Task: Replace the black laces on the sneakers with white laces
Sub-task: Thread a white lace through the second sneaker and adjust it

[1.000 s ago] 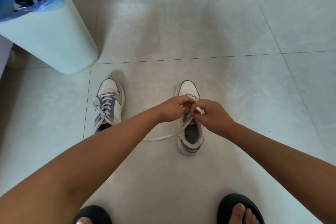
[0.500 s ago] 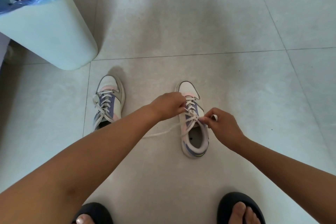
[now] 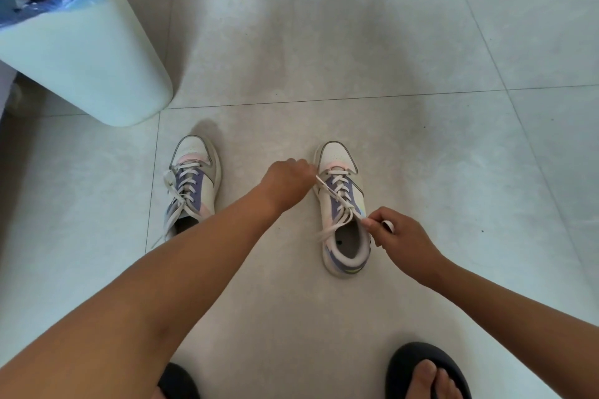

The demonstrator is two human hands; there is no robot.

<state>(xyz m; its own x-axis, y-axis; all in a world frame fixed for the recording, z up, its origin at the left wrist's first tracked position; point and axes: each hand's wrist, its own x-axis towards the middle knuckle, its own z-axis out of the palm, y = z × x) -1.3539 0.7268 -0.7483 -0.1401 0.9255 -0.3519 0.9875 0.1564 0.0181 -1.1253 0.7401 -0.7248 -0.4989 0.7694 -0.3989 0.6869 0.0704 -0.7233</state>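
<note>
Both sneakers stand on the floor (image 3: 421, 172) already carrying white laces; no black lace is visible. The left sneaker (image 3: 193, 185) looks fully laced. On the right sneaker (image 3: 343, 210), near the tile seam, the right hand (image 3: 400, 236) pinches a lace end at the top eyelets, while the left hand (image 3: 288, 181) curls around lace by the toe. Only finishing and tying seem left.

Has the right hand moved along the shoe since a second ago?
Yes. The right hand has drawn back from the toe end toward the heel opening of the right sneaker, pinching the white lace near the top eyelets.
</note>
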